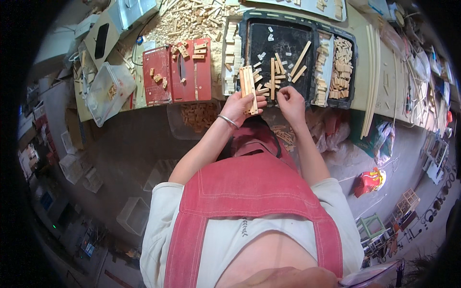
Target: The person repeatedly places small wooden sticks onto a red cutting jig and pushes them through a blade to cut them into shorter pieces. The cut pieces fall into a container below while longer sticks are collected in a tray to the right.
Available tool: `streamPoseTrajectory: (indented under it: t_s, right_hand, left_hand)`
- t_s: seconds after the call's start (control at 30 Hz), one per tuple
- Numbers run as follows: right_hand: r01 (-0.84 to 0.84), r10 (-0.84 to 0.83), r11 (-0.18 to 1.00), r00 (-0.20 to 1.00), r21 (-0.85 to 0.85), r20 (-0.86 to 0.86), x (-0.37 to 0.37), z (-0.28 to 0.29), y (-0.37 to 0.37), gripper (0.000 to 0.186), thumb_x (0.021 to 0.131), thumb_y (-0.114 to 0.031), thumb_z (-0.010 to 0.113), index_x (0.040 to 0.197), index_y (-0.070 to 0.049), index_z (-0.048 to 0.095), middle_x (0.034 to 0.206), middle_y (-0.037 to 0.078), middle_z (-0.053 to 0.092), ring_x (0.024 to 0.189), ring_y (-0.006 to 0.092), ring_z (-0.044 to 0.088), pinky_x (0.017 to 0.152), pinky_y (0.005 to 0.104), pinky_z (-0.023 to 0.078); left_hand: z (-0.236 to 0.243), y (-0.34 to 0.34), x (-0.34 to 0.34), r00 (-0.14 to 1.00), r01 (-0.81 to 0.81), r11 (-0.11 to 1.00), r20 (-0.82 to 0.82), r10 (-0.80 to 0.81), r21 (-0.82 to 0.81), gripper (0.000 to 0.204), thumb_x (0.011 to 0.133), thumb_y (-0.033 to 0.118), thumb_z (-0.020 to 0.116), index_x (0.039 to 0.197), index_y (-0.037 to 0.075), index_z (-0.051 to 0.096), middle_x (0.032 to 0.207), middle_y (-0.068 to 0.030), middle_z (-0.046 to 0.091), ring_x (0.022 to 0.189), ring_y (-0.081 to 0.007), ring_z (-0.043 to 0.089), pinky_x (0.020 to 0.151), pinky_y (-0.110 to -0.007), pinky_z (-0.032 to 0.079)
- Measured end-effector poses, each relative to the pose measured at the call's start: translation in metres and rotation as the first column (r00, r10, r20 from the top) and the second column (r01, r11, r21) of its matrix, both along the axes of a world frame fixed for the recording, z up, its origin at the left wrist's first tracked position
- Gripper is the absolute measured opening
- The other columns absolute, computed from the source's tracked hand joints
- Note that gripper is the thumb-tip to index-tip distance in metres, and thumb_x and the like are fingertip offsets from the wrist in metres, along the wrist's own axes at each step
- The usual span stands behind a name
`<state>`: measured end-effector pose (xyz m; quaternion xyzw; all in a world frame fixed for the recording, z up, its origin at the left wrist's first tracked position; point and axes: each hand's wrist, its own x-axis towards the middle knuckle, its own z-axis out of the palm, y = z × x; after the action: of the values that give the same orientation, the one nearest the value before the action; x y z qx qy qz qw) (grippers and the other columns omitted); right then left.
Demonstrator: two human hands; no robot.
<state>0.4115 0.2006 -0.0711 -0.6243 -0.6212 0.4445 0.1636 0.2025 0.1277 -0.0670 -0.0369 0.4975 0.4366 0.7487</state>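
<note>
My left hand [235, 107] is closed around a small bundle of flat wooden strips [247, 82] with holes in them, held upright over the near edge of the black tray [259, 38]. To its right, my right hand [292, 103] hovers by the tray's front rim, its fingers curled together. Whether anything small is pinched there I cannot make out. Just beyond both hands, loose wooden sticks [272, 79] and short blocks lie in the tray, with small white pieces scattered among them.
Left of the tray is a red metal plate [197, 72] with small wooden blocks on it. A clear plastic bin [110, 91] tilts at the bench's left edge. Wood scraps [187, 19] pile up behind. Long wooden strips [370, 81] lie on the right, overhanging the front edge.
</note>
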Motion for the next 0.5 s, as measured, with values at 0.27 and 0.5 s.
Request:
streamPoseTrajectory:
  t_s: [0.27, 0.5]
  right_hand:
    - [-0.025, 0.032, 0.998, 0.992, -0.054, 0.123, -0.013, -0.038, 0.015, 0.031, 0.092, -0.031, 0.079, 0.101, -0.002, 0.074, 0.084, 0.017, 0.077, 0.082, 0.0347, 0.077, 0.075, 0.0458, 0.059]
    - [0.034, -0.035, 0.997, 0.999, -0.063, -0.014, -0.001, -0.058, 0.011, 0.024, 0.088, -0.014, 0.082, 0.1, 0.005, 0.074, 0.081, 0.012, 0.077, 0.069, 0.019, 0.074, 0.064, 0.0356, 0.058]
  left_hand:
    - [0.01, -0.003, -0.006, 0.998, 0.008, 0.999, 0.064, -0.01, 0.031, 0.035, 0.113, 0.018, 0.06, 0.142, -0.001, 0.058, 0.132, -0.0211, 0.074, 0.118, -0.0317, 0.077, 0.094, -0.045, 0.067]
    - [0.007, -0.003, -0.006, 0.998, 0.015, 0.998, 0.057, -0.018, 0.06, 0.033, 0.113, 0.017, 0.059, 0.141, -0.002, 0.059, 0.132, -0.0202, 0.075, 0.118, -0.0303, 0.077, 0.095, -0.045, 0.067]
